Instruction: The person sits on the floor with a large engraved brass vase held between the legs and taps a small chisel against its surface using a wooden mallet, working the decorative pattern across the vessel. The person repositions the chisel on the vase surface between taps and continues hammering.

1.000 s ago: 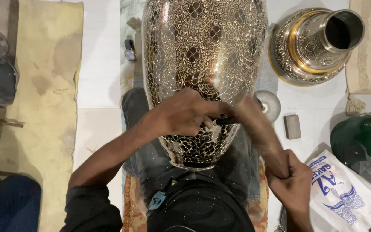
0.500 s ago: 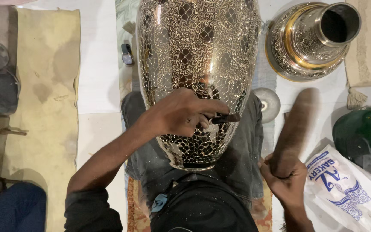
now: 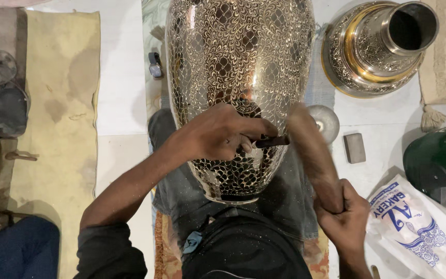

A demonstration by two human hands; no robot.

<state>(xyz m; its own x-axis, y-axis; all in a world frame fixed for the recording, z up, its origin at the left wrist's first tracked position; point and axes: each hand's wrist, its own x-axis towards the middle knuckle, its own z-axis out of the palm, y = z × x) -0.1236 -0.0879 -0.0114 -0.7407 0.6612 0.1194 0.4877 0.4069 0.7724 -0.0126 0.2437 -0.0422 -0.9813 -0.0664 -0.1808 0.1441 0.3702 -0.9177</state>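
Big engraved metal vase (image 3: pixel 238 77), silver-toned with a dense leafy pattern cut all over it, is lying across our lap in the middle of the scene, its narrow end near us and the wide body running away to the far side. Our left hand (image 3: pixel 223 135) rests right on the vase's lower half, fingers pinched shut around a small dark chisel (image 3: pixel 272 140) whose tip points right, against the metal. Our right hand (image 3: pixel 344 217) is near the right, fist wrapped tight round the bottom of a brown wooden mallet (image 3: pixel 313 155); the mallet's upper end is blurred, so we can't tell whether it's touching the chisel, but it's just beside it. Far right there's a second metal vase with a gold band (image 3: pixel 375 49), standing on the white floor. A small grey block (image 3: pixel 355 148) sits to the right of the mallet, a round green glass thing (image 3: pixel 440 160) beyond that, and a white printed plastic bag (image 3: pixel 419 227) close by our right hand. A yellowish mat (image 3: pixel 58 103) lies off to the left.
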